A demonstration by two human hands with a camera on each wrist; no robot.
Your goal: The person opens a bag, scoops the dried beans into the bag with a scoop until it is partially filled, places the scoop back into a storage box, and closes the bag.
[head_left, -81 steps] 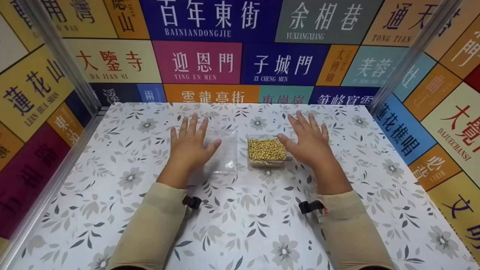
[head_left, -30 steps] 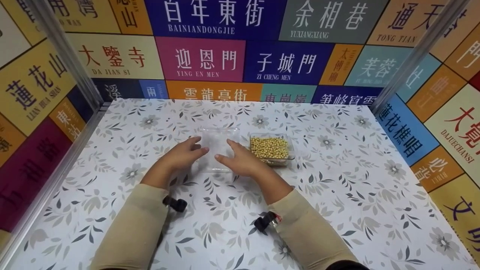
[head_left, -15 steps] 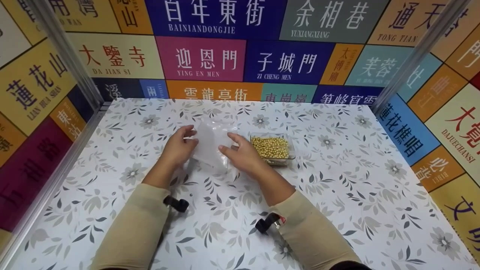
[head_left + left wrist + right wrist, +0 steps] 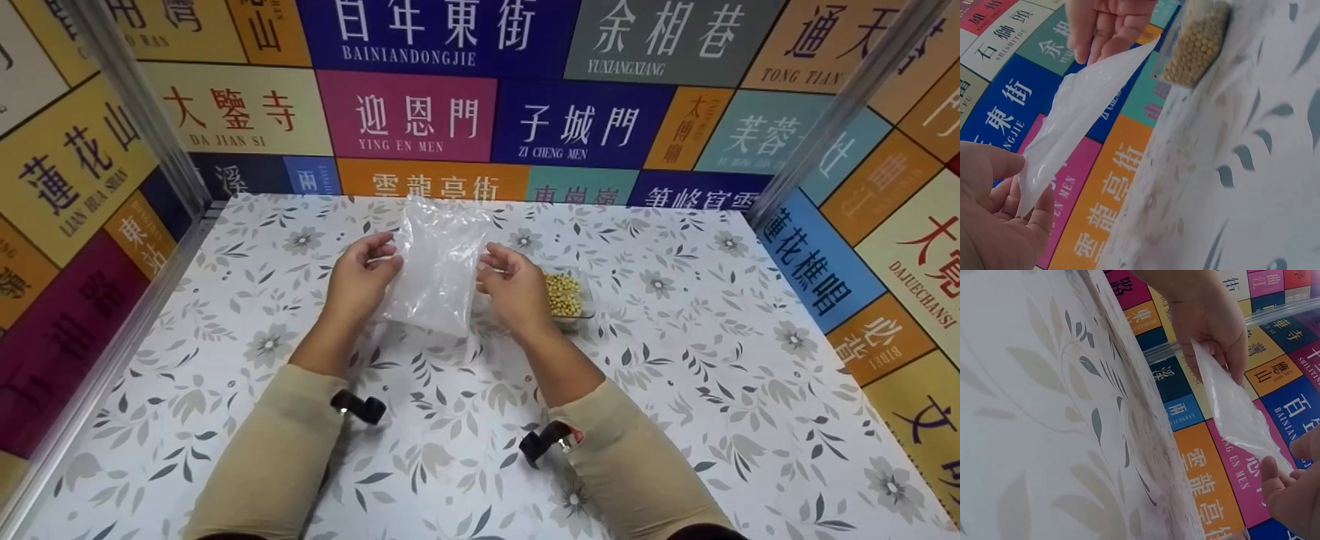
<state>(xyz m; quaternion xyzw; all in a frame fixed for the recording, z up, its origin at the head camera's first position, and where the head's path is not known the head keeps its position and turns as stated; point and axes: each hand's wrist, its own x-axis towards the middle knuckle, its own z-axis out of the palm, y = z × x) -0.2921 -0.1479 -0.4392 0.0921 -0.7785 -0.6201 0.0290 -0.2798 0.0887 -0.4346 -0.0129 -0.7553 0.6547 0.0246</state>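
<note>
A clear plastic bag (image 4: 435,274) is held up off the table between both hands. My left hand (image 4: 357,279) pinches its left edge; in the left wrist view the thumb and fingers of that hand (image 4: 994,208) close on a corner. On the opposite edge, my right hand (image 4: 519,289) grips the bag, and the right wrist view has that hand's (image 4: 1294,492) thumb and fingers around the film (image 4: 1235,405). Behind the right hand stands a clear rectangular container (image 4: 587,306) of round yellow beans (image 4: 564,294), partly hidden.
A white tabletop (image 4: 420,450) with a grey leaf and flower print lies underneath. Panels of coloured signs (image 4: 405,112) wall the back and both sides, with clear corner posts (image 4: 840,105).
The bag lay flat on the table; both hands have come in from being spread open, taken its edges and raised it. The bean container stays in place.
</note>
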